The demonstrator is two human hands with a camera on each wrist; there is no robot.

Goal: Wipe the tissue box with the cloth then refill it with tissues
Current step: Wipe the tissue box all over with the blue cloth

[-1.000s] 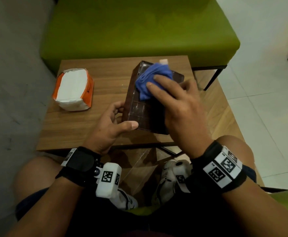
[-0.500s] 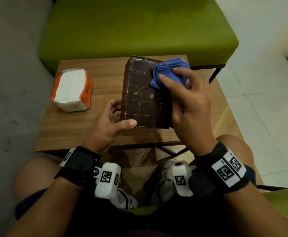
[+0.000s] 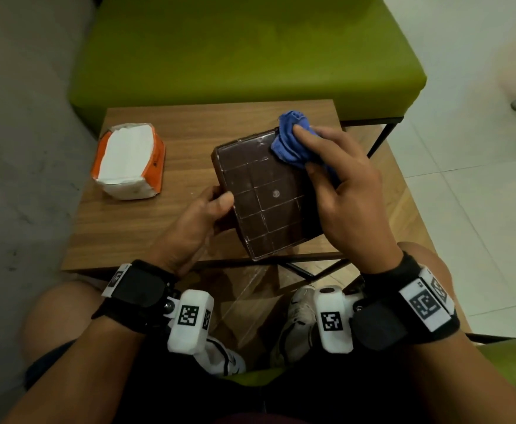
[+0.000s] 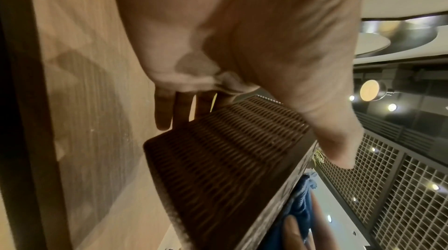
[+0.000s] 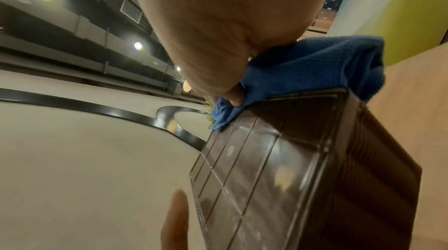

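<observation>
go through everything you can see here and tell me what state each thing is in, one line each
Tissue box: lifted and tilted, gridded panel facing up.
Cloth: bunched, pressed on the box's far corner.
Left hand: grips the box's left edge.
Right hand: holds the cloth.
Tissue pack: on the table, wrapper opened on top, tissues inside.
</observation>
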